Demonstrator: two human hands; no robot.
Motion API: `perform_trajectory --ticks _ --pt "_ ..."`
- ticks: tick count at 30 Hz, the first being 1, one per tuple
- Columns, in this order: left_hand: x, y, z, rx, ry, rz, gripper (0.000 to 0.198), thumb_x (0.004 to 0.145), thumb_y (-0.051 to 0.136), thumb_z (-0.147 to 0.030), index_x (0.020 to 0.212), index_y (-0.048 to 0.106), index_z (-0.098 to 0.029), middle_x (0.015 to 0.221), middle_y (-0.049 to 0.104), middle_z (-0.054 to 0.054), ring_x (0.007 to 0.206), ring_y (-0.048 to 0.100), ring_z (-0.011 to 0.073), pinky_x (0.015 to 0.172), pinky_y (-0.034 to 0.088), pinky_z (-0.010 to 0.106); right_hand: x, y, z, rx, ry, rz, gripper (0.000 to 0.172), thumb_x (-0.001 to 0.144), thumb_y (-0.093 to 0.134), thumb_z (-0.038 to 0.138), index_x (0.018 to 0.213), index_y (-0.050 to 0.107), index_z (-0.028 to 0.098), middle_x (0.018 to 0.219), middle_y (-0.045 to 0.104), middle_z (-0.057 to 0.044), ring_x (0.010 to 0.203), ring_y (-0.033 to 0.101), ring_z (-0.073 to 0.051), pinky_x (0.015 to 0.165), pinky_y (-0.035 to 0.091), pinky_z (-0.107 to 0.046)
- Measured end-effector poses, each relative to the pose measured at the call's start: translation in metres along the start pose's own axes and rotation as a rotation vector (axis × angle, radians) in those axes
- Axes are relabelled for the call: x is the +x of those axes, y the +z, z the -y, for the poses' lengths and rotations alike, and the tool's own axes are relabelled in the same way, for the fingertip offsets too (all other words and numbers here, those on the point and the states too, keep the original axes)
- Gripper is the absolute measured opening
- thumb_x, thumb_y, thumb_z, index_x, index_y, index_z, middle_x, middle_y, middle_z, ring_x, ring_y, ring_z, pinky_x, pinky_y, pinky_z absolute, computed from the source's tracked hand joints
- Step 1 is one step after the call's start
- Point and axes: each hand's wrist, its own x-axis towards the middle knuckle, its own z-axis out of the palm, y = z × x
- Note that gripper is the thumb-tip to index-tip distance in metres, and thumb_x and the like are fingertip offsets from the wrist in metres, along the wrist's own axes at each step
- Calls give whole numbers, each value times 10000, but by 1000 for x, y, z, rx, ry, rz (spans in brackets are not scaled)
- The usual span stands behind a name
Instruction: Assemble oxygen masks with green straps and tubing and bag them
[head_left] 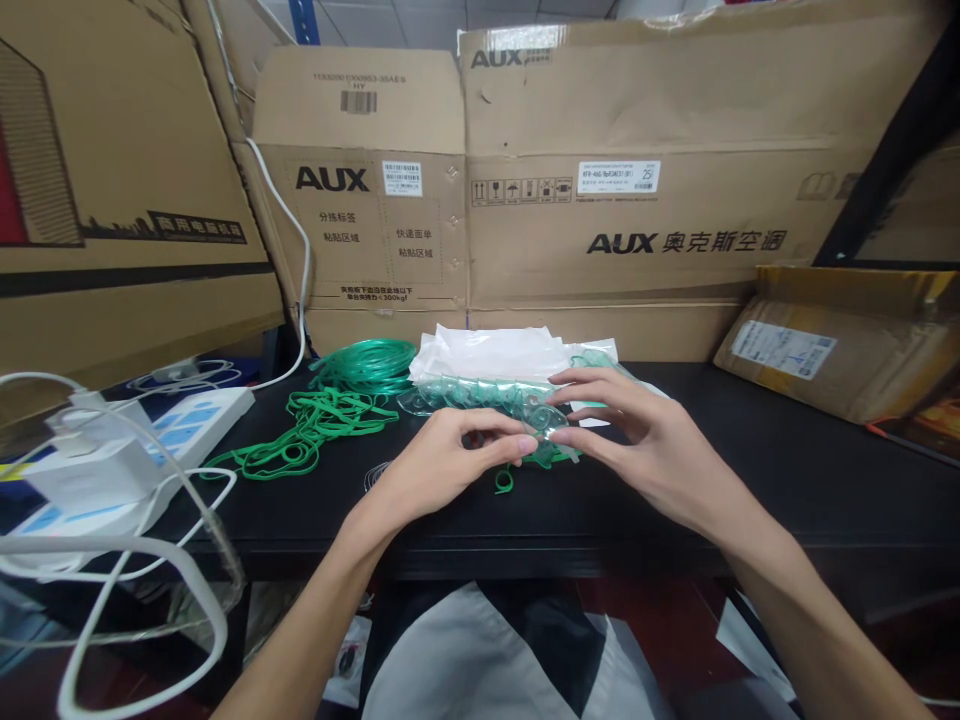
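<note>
A clear, greenish round plastic piece [546,418], resembling a suction cup, is between my two hands just above the black table. My left hand [457,455] pinches its near edge between thumb and index finger. From the right, the thumb and fingers of my right hand [637,420] close around its other side. Behind it a row of similar clear discs [480,392] leans one against another in front of white plastic bags [487,352]. A small curl of green band [504,482] lies below my fingers, and more green strip shows partly hidden under the piece.
On the left lie a coil of green tubing [364,362] and tangled green bands [307,430]. A white power strip [202,420] with looping cables fills the left side. Large cardboard boxes [622,210] wall the back; a taped carton [847,350] sits right on the black table [787,470].
</note>
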Motion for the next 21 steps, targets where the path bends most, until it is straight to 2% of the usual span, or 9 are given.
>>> perform_trajectory --ticks 5,9,15,18,21 --pt "-1 1 0 -3 2 17 288 937 637 -484 978 788 -243 922 751 -27 901 629 175 821 436 259 0 6 -2 -36 -60 38 48 909 720 266 921 760 289 1299 646 -22 1237 602 -239 1050 459 -369" --pt "-1 3 1 -17 -2 23 284 937 635 -481 974 784 -242 928 755 -31 918 632 179 840 427 261 1 11 -2 -6 -42 54 98 938 677 227 874 737 272 1282 653 -25 1234 602 -230 1044 447 -365" --pt "1 7 1 30 -27 -6 430 987 527 -508 784 740 -193 793 703 -33 781 577 152 751 390 264 0 15 -1 -26 -40 97 99 957 647 234 907 720 277 1301 655 -13 1234 606 -221 1042 451 -366" --pt "1 8 -1 21 -22 0 425 985 532 -501 770 724 -187 775 688 -45 740 540 135 719 377 255 -2 16 -3 -75 -56 111 102 970 622 236 918 700 275 1323 648 -13 1255 594 -226 1055 446 -381" --pt "2 8 -1 23 -29 10 425 988 524 -495 786 736 -187 795 702 -37 776 573 147 744 393 256 -2 16 -3 -105 -66 122 106 979 609 245 917 690 273 1330 643 -16 1262 590 -224 1059 444 -382"
